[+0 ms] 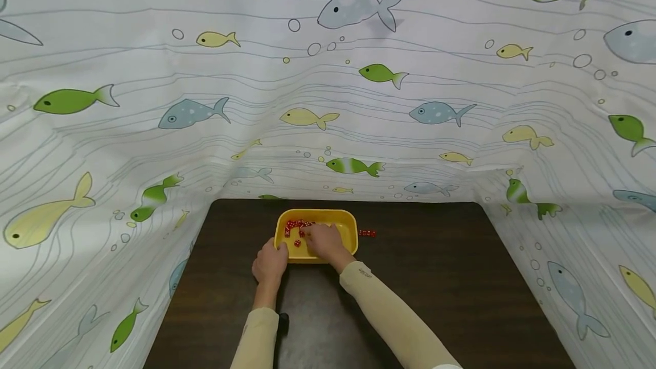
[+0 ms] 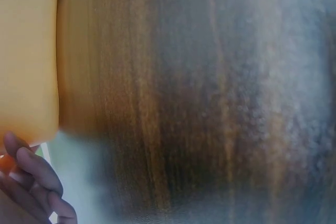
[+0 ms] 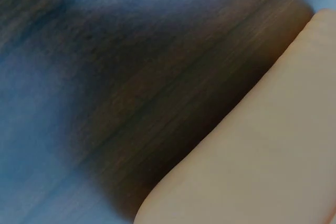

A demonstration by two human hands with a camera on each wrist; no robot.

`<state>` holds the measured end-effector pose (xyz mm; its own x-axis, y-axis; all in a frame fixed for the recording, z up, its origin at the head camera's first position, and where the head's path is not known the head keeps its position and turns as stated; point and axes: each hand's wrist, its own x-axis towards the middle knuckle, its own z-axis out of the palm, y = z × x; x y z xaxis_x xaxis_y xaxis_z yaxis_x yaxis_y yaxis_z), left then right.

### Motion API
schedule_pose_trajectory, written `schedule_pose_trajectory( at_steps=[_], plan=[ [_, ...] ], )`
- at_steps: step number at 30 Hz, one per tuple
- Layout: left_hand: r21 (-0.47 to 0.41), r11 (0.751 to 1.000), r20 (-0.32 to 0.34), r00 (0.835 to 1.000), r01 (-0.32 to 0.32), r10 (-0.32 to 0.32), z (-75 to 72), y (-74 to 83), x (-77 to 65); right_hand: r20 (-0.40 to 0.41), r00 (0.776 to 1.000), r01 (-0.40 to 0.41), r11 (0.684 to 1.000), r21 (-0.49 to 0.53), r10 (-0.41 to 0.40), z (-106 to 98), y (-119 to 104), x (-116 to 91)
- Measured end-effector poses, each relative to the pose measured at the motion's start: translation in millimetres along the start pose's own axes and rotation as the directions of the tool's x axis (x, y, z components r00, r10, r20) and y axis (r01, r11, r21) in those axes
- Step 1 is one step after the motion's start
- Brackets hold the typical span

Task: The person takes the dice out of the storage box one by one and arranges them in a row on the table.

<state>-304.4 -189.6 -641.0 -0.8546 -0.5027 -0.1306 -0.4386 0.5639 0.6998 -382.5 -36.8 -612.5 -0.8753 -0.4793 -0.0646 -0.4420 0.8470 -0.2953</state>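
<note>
A yellow tray (image 1: 353, 231) stands near the far edge of the dark table, with several red dice (image 1: 298, 242) inside, mostly toward its back left. My left hand (image 1: 270, 261) grips the tray's front left corner, thumb over the rim; its fingers (image 2: 39, 171) also show at the lower left of the left wrist view. Inside the tray, my right hand (image 1: 325, 241) reaches in with its fingertips down among the dice. Whether it pinches a die is hidden. The right wrist view shows no hand, only a pale surface and blurred tabletop.
Just right of the tray, several red dice (image 1: 367, 233) lie in a short row on the dark wood table (image 1: 420, 289). A white fish-patterned sheet (image 1: 307, 90) hangs behind the table and along both sides. Near the left sleeve is a small black object (image 1: 283, 322).
</note>
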Motion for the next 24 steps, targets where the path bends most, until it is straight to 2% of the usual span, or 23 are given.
schedule_pose_trajectory(
  at_steps=[9, 24],
  plan=[
    [-0.012, 1.0, 0.001, 1.0, 0.01, -0.01, 1.8, 0.4, -0.9, 0.018, 1.0, -0.004, 1.0, -0.029, 0.004, 5.2, 2.6, 2.3],
    [0.005, 1.0, 0.001, 1.0, 0.026, -0.026, -0.2, 1.7, -1.6, -0.041, 0.999, 0.037, 0.999, 0.032, -0.035, 6.9, 6.8, 1.3]
  ],
)
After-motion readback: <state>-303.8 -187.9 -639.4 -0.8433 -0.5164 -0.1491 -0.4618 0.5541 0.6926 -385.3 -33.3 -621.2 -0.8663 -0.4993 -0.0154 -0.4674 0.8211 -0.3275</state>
